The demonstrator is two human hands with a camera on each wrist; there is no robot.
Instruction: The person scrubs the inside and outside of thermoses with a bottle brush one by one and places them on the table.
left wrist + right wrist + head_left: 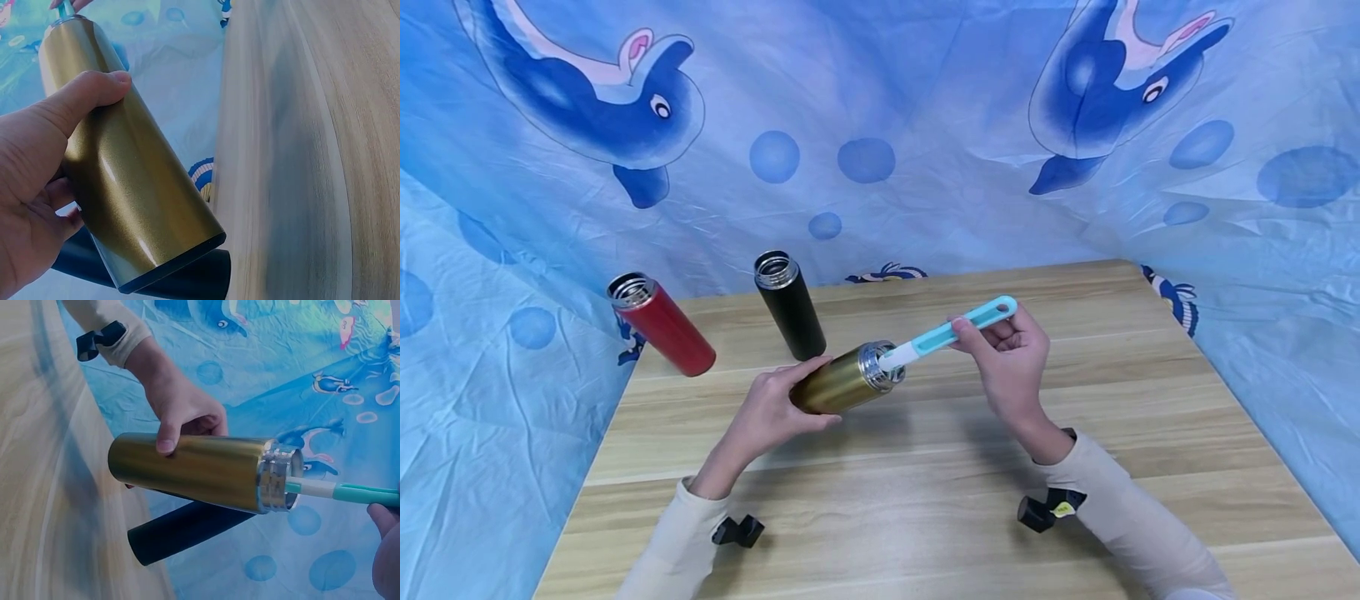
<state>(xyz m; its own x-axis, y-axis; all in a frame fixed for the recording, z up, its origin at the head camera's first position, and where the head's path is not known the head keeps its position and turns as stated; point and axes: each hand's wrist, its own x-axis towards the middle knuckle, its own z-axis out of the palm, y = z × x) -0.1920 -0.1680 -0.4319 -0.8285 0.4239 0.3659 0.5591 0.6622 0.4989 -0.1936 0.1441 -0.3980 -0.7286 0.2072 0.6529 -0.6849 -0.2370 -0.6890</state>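
A gold vacuum flask (837, 382) without a lid is held above the table in my left hand (772, 406), tilted with its steel mouth to the right. In the left wrist view the thumb lies across the flask's (128, 169) side and the fingers wrap behind it. My right hand (1011, 358) pinches the turquoise handle of a bottle brush (951, 331) between thumb and fingers. The brush's white neck (315, 488) enters the flask's mouth, and its head is hidden inside.
A black flask (793, 312) and a red flask (672, 332), both lidless, stand upright toward the back left of the wooden table (925, 517). A blue dolphin-printed sheet (940, 108) hangs behind and around the table.
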